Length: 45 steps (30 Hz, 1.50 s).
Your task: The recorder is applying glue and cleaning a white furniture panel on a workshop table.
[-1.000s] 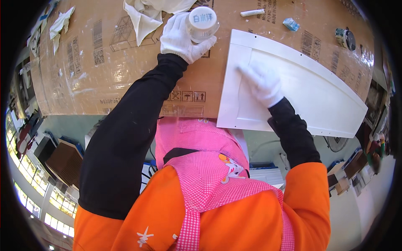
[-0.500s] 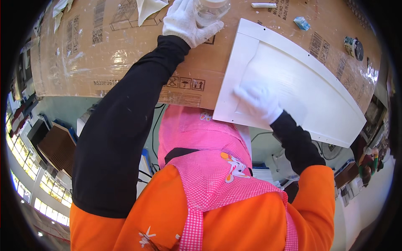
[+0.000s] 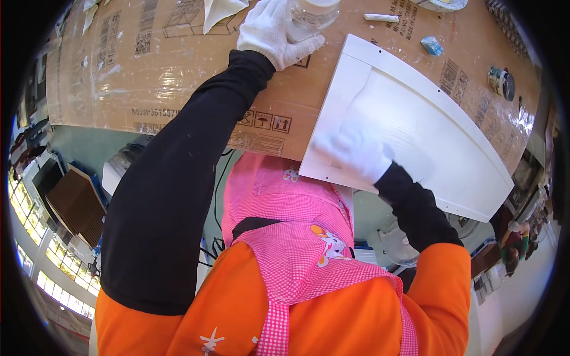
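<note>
Pink check stood out amid white, orange and brown

The panel (image 3: 409, 124) was white, as were the gloves (image 3: 261, 38) on both hands (image 3: 355, 155). The sleeves (image 3: 160, 207) were black, the shirt (image 3: 344, 320) orange, the apron (image 3: 291, 237) pink-and-white checked. Black print marked the brown cardboard (image 3: 184, 77).

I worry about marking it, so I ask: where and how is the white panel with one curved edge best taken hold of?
Probably take the white panel by its straight near edge, coming from the person's side: this edge juts past the brown cardboard surface, so its underside seems reachable there.
</note>
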{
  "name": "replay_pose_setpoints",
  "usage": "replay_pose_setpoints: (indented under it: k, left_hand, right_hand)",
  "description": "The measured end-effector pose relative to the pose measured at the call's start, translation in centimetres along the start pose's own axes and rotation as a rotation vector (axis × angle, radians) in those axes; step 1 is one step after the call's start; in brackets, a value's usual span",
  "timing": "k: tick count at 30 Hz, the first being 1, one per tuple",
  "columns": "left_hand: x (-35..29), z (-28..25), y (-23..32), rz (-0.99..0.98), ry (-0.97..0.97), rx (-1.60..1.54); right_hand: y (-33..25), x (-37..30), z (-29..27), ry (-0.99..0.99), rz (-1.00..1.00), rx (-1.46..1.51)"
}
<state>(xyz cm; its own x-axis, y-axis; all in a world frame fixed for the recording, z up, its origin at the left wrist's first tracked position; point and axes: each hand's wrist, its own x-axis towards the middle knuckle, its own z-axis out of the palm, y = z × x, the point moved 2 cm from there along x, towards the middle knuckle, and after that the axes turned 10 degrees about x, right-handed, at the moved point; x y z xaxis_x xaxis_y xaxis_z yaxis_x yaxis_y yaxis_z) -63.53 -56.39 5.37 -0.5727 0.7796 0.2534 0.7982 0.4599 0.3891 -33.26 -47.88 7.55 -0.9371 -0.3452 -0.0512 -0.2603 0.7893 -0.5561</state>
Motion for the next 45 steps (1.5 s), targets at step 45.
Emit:
replay_pose_setpoints:
  k: [45]
  left_hand:
    - [0.7,-1.8,1.7,-0.064,0.042,-0.096]
  right_hand:
    - [1.7,-2.3,-1.8,0.288,0.091,0.070]
